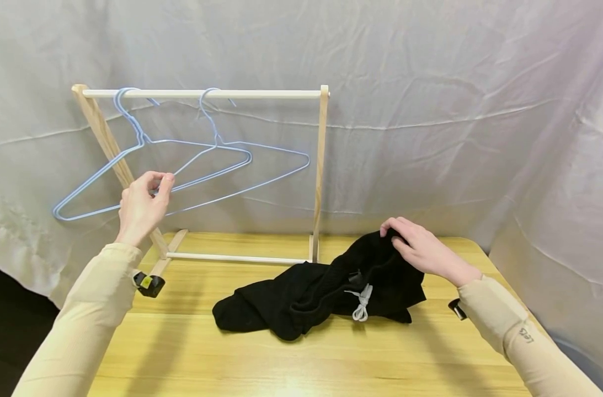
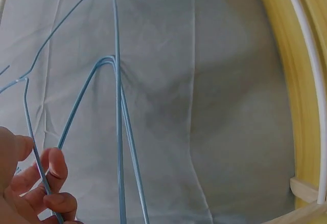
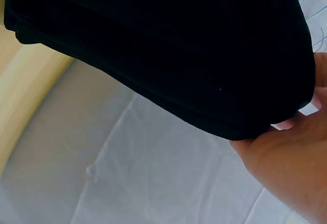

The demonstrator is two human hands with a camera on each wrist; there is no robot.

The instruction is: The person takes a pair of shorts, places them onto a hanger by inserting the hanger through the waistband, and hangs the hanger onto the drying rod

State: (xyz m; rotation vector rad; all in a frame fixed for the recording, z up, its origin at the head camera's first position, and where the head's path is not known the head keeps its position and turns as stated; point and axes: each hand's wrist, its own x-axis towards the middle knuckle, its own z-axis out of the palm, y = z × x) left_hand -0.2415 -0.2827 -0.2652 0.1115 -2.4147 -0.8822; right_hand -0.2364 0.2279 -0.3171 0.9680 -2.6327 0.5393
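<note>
In the head view my left hand (image 1: 143, 205) is at the light blue wire hanger (image 1: 213, 122) on the right side of the rail. The left wrist view shows thumb and fingers pinching one sloping wire of this hanger (image 2: 30, 124). My right hand (image 1: 425, 249) grips the upper right edge of a crumpled black garment (image 1: 276, 303) with a pale drawstring (image 1: 363, 303). That edge is lifted, while the rest lies on the table. In the right wrist view, black cloth (image 3: 173, 45) hides most of the fingers.
A rack with wooden legs (image 1: 321, 176) and a white top rail (image 1: 271, 94) stands at the back of the wooden table (image 1: 261, 364). More blue wire hangers (image 1: 132, 122) hang close together at the left of the rail. Behind stands a grey cloth backdrop (image 1: 430, 82).
</note>
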